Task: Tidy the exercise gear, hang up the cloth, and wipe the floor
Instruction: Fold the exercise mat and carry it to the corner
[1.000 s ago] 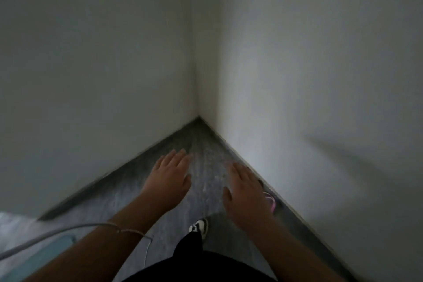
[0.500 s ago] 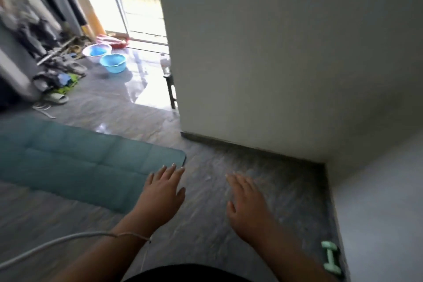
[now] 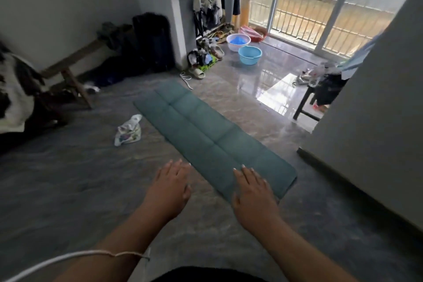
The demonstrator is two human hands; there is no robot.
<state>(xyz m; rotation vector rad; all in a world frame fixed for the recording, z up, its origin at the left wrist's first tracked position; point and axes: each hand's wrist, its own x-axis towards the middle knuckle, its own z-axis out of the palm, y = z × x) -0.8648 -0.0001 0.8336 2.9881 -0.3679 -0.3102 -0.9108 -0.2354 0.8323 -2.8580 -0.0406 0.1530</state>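
White basin [image 3: 238, 41] holds blue item; blue basin [image 3: 250, 55] looks empty; both hands spread, empty.

Grey floor [image 3: 68, 190], green mat [image 3: 206, 130], crumpled cloth [image 3: 128, 131]

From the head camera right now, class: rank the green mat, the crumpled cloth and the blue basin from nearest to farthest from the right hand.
1. Green mat: directly under the right hand.
2. Crumpled cloth: left, on the floor.
3. Blue basin: far ahead, by the window.
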